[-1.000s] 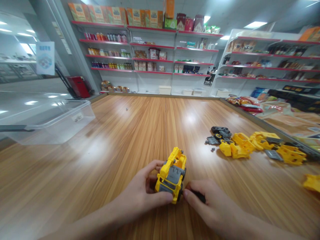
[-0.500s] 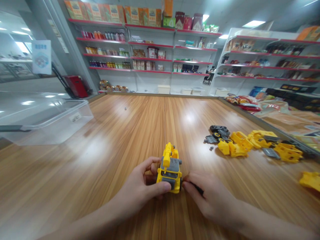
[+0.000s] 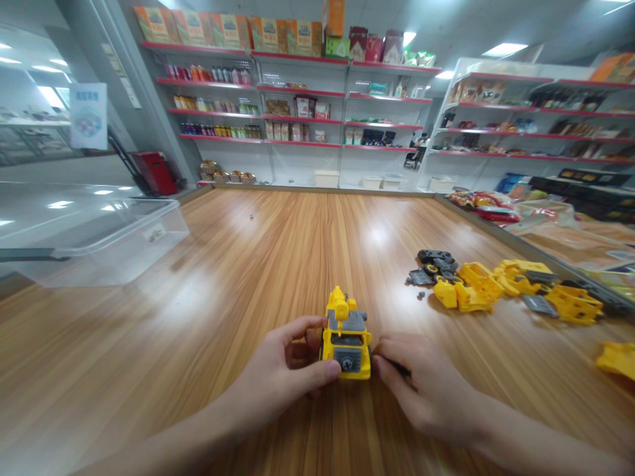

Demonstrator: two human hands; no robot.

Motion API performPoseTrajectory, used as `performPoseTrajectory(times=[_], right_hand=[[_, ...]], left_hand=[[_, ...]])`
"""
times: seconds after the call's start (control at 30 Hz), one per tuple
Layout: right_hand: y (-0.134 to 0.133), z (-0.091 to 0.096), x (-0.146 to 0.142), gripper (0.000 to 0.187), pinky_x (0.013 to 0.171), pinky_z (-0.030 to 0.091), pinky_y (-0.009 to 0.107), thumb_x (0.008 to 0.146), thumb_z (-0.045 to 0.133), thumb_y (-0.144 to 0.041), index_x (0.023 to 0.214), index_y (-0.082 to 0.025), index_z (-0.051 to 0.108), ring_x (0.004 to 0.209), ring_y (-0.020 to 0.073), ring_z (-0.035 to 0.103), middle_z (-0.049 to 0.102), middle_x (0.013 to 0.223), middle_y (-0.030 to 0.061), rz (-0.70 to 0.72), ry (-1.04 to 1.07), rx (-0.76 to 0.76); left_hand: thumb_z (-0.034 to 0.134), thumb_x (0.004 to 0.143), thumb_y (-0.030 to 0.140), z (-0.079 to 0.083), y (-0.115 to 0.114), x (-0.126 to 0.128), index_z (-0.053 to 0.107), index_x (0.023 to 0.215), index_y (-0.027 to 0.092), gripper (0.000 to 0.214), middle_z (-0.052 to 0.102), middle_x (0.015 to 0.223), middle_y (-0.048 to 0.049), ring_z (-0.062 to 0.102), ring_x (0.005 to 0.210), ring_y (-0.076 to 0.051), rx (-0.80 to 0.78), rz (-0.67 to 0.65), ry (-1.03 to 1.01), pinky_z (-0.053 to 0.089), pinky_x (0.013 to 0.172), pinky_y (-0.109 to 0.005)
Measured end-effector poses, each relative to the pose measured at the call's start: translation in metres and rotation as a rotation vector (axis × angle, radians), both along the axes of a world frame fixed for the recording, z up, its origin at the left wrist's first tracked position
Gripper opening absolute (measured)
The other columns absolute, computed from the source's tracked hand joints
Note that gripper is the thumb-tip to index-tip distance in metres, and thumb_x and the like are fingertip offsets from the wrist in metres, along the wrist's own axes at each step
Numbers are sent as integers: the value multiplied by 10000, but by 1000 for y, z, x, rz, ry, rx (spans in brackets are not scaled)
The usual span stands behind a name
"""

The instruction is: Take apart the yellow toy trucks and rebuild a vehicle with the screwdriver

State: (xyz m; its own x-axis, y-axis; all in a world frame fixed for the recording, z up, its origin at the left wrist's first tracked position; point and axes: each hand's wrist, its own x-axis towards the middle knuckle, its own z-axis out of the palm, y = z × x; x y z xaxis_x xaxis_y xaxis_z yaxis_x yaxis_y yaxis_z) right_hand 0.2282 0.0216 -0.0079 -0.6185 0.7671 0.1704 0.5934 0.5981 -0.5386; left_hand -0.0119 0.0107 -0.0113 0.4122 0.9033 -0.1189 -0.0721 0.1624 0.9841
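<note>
Standing well left of and beyond our left grip (image 3: pixel 282 360), a clear plastic bin (image 3: pixel 116 260) bears a white label (image 3: pixel 154 232). We have that grip curled round the yellow toy truck (image 3: pixel 349 340), thumb across its front. Our right grip (image 3: pixel 426 380) pinches a dark piece (image 3: pixel 399 368), mostly hidden, beside the truck; loose toy parts (image 3: pixel 475 276) lie beyond it, to the right. Since a second ago, the truck's front has turned squarely toward us.
</note>
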Motion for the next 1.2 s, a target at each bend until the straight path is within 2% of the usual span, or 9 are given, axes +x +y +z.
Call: performPoseTrajectory(times=[0.23, 0.3, 0.43, 0.67, 0.83, 1.07, 1.2], right_hand=[[-2, 8, 0, 67, 643, 391, 296, 860, 510, -135, 862, -181, 559, 738, 177, 548, 604, 819, 45, -25, 64, -18], [-3, 8, -1, 65, 638, 393, 298, 862, 511, -143, 840, -180, 559, 718, 175, 541, 599, 797, 43, -17, 65, -22], [-3, 7, -1, 174, 625, 390, 298, 908, 445, -151, 761, -177, 532, 687, 166, 529, 577, 752, 42, 21, 55, -33], [-4, 9, -1, 55, 650, 390, 300, 868, 500, -139, 853, -186, 525, 741, 172, 542, 582, 818, 33, -26, 75, -35], [-4, 7, -1, 209, 628, 376, 304, 932, 411, -175, 740, -181, 494, 694, 165, 517, 554, 751, 36, 0, 27, -44], [-5, 9, -1, 59, 643, 383, 299, 879, 490, -160, 835, -179, 524, 732, 167, 530, 577, 804, 31, -50, 60, -60], [-4, 6, -1, 205, 626, 378, 303, 932, 416, -203, 763, -175, 528, 693, 168, 521, 565, 745, 38, -22, 20, -62]], left_hand=[[728, 797, 353, 1, 1, -1, 538, 1244, 216, 505, 687, 1040, -100, 658, 860, -210, 7, 9, 38, 524, 608, -270], [730, 795, 355, 0, 0, -1, 539, 1244, 220, 506, 691, 1044, -99, 658, 857, -208, 9, 8, 38, 519, 603, -262], [735, 788, 352, 0, 0, -1, 546, 1236, 230, 501, 689, 1067, -99, 655, 891, -222, 23, -1, 30, 516, 600, -261], [720, 805, 353, 0, 1, -2, 523, 1243, 222, 497, 686, 1058, -101, 652, 866, -210, 22, -7, 45, 515, 591, -263], [726, 804, 327, 1, 1, -2, 543, 1213, 221, 460, 683, 1089, -102, 652, 915, -216, 41, -24, 27, 512, 610, -255], [710, 819, 342, 5, 1, -4, 520, 1217, 220, 457, 672, 1102, -107, 651, 936, -234, 25, -43, 49, 513, 622, -275], [715, 820, 318, 5, 1, -3, 532, 1158, 206, 401, 661, 1089, -94, 642, 931, -205, 55, -65, 22, 500, 640, -252]])
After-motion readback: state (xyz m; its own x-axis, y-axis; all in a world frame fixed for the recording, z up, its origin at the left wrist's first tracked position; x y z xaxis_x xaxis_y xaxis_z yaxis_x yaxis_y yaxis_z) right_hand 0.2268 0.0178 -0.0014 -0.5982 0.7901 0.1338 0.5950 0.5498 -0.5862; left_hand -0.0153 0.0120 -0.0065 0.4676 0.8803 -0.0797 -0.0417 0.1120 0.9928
